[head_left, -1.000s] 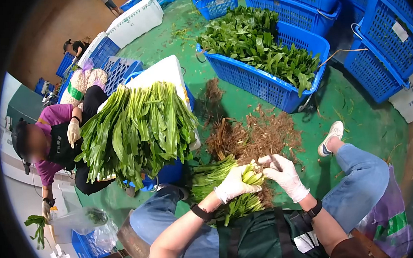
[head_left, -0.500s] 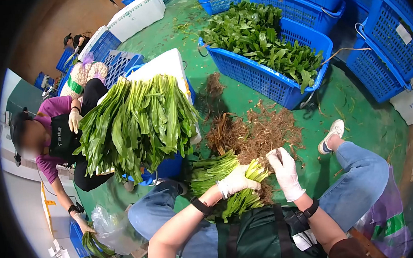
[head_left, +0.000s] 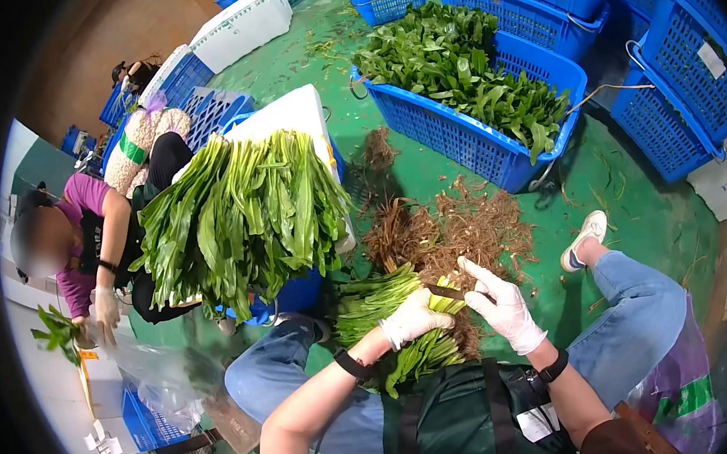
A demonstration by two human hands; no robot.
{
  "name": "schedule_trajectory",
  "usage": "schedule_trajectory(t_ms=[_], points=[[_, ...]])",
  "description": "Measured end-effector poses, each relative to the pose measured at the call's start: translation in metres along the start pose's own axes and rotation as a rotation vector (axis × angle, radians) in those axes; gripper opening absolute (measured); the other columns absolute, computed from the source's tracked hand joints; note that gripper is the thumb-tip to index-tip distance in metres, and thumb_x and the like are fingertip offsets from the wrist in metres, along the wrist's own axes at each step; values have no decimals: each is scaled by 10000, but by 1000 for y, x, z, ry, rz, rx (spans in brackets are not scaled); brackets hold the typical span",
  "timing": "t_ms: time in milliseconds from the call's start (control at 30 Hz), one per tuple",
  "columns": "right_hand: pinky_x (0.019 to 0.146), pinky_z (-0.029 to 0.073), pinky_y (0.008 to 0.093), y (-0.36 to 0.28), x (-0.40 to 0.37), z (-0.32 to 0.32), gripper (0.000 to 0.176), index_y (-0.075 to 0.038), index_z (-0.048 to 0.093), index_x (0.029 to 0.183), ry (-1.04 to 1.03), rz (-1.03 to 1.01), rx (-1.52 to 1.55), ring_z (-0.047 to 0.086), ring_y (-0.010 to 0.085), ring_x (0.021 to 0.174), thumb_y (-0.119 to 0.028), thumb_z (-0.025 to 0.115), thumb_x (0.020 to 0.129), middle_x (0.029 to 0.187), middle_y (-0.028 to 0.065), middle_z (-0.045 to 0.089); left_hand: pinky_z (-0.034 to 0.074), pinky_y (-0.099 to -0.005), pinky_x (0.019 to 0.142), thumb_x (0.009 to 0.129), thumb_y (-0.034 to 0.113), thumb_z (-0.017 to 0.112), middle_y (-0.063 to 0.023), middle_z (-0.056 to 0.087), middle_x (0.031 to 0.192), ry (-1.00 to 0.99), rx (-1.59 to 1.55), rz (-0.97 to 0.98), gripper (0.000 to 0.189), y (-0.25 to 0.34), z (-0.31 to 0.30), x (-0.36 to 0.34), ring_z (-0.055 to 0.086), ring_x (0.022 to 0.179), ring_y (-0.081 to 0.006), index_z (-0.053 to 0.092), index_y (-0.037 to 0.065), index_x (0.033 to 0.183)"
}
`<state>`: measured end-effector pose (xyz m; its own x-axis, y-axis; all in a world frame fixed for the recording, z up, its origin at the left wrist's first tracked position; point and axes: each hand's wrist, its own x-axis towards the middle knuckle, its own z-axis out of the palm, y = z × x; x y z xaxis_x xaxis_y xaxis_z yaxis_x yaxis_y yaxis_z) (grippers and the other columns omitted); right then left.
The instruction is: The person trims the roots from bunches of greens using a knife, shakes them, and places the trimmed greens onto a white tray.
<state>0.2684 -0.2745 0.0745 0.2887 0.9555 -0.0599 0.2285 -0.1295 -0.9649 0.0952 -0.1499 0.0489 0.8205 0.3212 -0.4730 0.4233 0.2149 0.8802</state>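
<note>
My left hand [head_left: 418, 318], in a white glove, is closed around a bunch of long leafy greens [head_left: 426, 356] in front of my lap. Its pale stem ends point right, towards brown roots. Gloved as well, my right hand [head_left: 506, 310] grips a knife [head_left: 446, 292]; the blade lies across the stems beside my left hand, and fingers hide most of the handle. More greens [head_left: 364, 301] lie on the floor under and beside the bunch. Trimmed brown roots [head_left: 485, 218] are heaped just beyond my hands.
At left, a large stack of greens [head_left: 241, 223] rests on a white foam box [head_left: 309, 117]. A blue crate [head_left: 459, 148] of leaves stands ahead, with stacked blue crates [head_left: 675, 95] at right. A co-worker [head_left: 97, 220] at far left holds greens over a plastic bag [head_left: 167, 376].
My right hand has opened out slightly and turned, and the knife blade now shows across the stems. The co-worker has lifted a small bunch of greens above the bag.
</note>
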Motion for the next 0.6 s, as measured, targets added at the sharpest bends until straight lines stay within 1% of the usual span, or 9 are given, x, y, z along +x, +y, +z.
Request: schedule_trajectory(t_ms=[100,133,200,300,333,433,500,533,600], points=[[697,455,235,43,4,-5,542,-126,500,1389,57,96,145,540,101,699,-213,655,877,840,28,646,476,-270,835,737,44,723,-7,666,993,-32,16,9,458,5,2,-8,578,889,-101,612,29,1181],[779,459,219,64,7,-11,532,-80,497,1381,174,237,146,584,88,877,-256,641,900,1121,53,664,468,-264,877,737,31,721,-8,671,1046,-32,11,33,472,12,0,-10,582,940,-100,605,25,1194],[800,459,224,117,18,-26,516,-63,495,1377,288,244,22,579,112,1003,-271,620,921,1310,73,588,507,-261,770,727,-40,739,14,646,1006,-59,-109,49,479,14,0,-14,576,887,-76,581,32,1173],[741,442,201,89,19,-24,499,-54,487,1383,225,250,371,548,80,921,-243,603,936,1272,44,593,510,-257,765,715,-44,744,7,642,1063,-30,-71,114,508,0,-3,-10,581,913,-78,565,26,1185],[647,386,178,52,14,-22,476,-67,482,1392,152,263,498,465,32,761,-183,586,943,1028,-22,614,511,-257,762,712,-46,744,5,640,1086,-14,-32,139,522,-6,-5,-7,584,920,-79,557,23,1195],[569,294,196,7,6,-9,471,-61,493,1383,3,105,346,315,24,638,-95,575,921,702,-93,324,510,-274,788,717,-38,723,-27,643,1082,-29,-79,107,519,6,2,-13,590,921,-96,550,10,1204],[595,341,211,-5,7,-1,438,-40,528,1347,2,54,169,365,50,656,-104,581,917,717,-60,394,486,-310,865,684,109,712,-71,678,1053,3,123,50,511,14,-3,-15,616,956,-158,599,56,1180],[608,369,216,0,11,4,425,-31,538,1334,20,56,126,400,56,660,-112,582,920,723,-56,434,497,-331,844,672,181,705,-118,676,1031,25,391,236,543,7,-5,-10,634,928,-201,599,73,1193],[645,428,235,48,24,11,402,-9,551,1308,273,49,171,484,74,681,-150,579,933,762,-58,515,485,-323,887,688,183,737,-121,663,1077,117,364,176,573,31,-1,-24,605,983,-195,559,-7,1198]])
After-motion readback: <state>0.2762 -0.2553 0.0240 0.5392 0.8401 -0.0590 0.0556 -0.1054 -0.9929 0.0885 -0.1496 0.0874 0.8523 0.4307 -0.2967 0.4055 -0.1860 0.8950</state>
